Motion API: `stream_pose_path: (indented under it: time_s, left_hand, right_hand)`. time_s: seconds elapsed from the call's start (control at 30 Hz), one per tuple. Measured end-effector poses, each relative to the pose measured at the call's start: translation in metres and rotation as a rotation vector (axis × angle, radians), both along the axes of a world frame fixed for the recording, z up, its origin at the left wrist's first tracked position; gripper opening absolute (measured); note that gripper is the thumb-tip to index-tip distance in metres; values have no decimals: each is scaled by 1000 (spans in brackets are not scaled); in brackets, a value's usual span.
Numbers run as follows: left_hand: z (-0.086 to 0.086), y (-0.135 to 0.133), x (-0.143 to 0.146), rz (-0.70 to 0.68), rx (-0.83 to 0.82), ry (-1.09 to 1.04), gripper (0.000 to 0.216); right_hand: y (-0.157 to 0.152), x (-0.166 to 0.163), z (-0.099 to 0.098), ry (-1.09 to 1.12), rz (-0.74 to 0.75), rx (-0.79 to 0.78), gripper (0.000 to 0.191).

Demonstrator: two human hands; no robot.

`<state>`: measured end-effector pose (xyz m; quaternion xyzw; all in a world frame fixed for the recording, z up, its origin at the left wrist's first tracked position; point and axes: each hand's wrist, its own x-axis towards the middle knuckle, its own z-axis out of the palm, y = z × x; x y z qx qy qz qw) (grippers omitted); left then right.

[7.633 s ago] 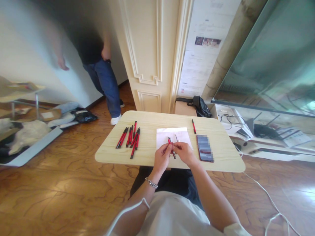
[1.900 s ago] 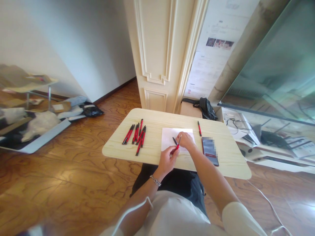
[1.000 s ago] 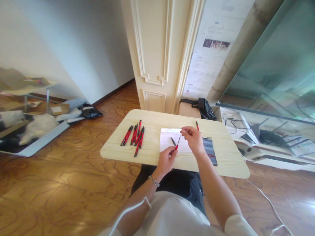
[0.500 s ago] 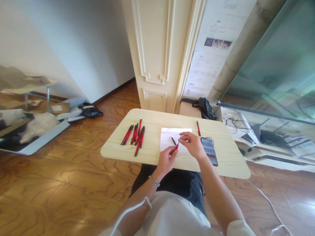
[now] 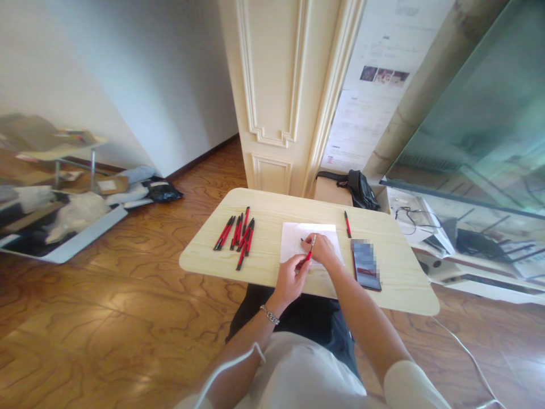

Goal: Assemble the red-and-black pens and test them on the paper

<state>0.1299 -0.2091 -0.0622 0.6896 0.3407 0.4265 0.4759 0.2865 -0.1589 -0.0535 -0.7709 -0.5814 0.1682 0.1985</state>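
Left hand [image 5: 291, 277], right hand [image 5: 324, 250] pinch red pen [image 5: 308, 255]; thin end points away

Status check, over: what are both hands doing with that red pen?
Left hand grips red pen barrel. Right hand pinches its thin refill, above white paper. Pen pile and phone lie aside.

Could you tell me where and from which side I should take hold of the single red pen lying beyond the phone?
I would grip the lone red pen at mid-barrel, coming straight down from above, fingers on its two long sides. It lies flat on the table, pointing away from the person, with bare wood on both sides; the phone sits nearer, apart from it.
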Motion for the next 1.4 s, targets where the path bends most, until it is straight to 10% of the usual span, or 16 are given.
stream_pose_path:
  time_s: [0.2, 0.43, 1.4]
  left_hand:
    - [-2, 0, 1, -14, 0, 3, 30]
    - [-3, 0, 2, -15, 3, 14, 30]
    - [-3, 0, 2, -38, -4, 20, 34]
  right_hand:
    - [-9, 24, 2, 488, -37, 183, 22]
    - [-37, 30, 54, 980, -57, 562, 40]
    - [-61, 2, 43, 718, 62, 442, 32]
